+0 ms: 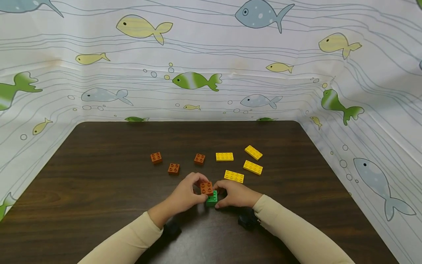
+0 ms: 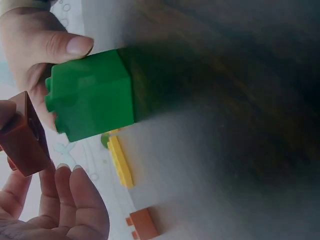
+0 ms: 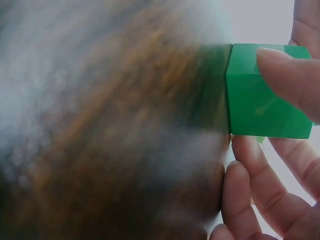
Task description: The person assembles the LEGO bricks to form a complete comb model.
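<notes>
My left hand [image 1: 183,195] pinches an orange-brown toy brick [image 1: 206,188] between thumb and fingers. Just below and beside that brick stands a green toy block [image 1: 212,200] on the table, its studs facing up. The thumb and fingers of my right hand [image 1: 240,193] grip the green block from the right. In the left wrist view, the brown brick [image 2: 26,141] is tilted, and a gap separates it from the studs of the green block [image 2: 92,95]. The right wrist view shows a thumb lying across the green block [image 3: 265,105] and fingers on its other side.
Three more orange-brown bricks [image 1: 173,169] lie scattered on the dark wooden table [image 1: 99,198], beyond the left hand. Several flat yellow bricks [image 1: 252,167] lie beyond the right hand. A fish-patterned cloth [image 1: 211,47] rises behind the table and along its sides.
</notes>
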